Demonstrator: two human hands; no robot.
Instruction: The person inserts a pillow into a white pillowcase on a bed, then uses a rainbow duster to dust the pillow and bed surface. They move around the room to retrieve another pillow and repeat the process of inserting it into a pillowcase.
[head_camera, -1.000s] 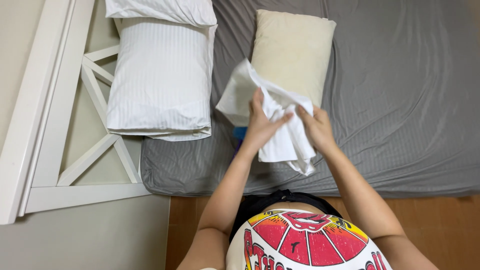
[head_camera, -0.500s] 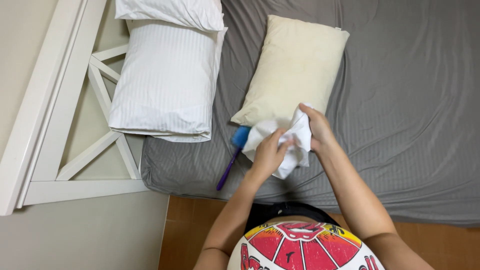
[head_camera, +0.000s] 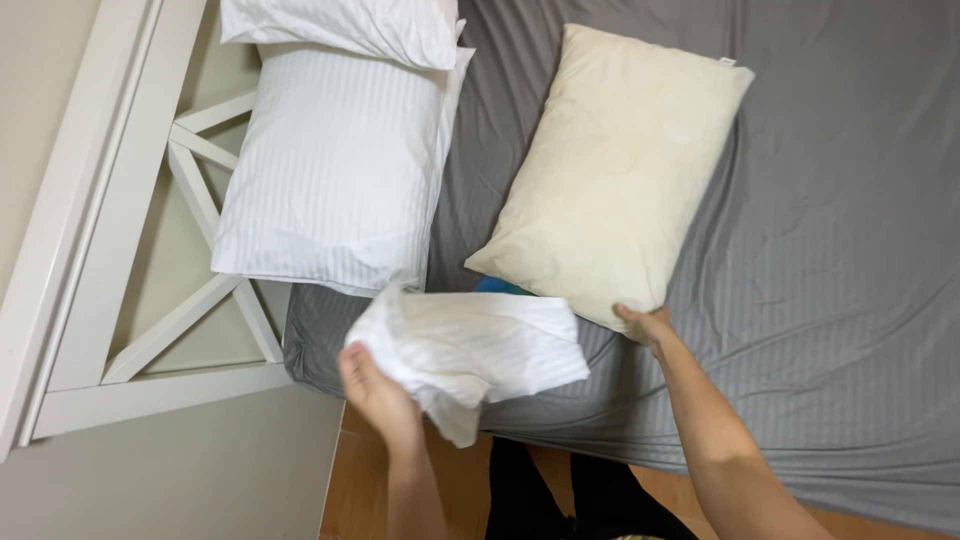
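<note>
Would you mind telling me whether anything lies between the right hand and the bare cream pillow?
Nothing visible does. The right hand already touches the near corner of the bare cream pillow, while the left hand holds the folded white pillowcase off to the side.
</note>
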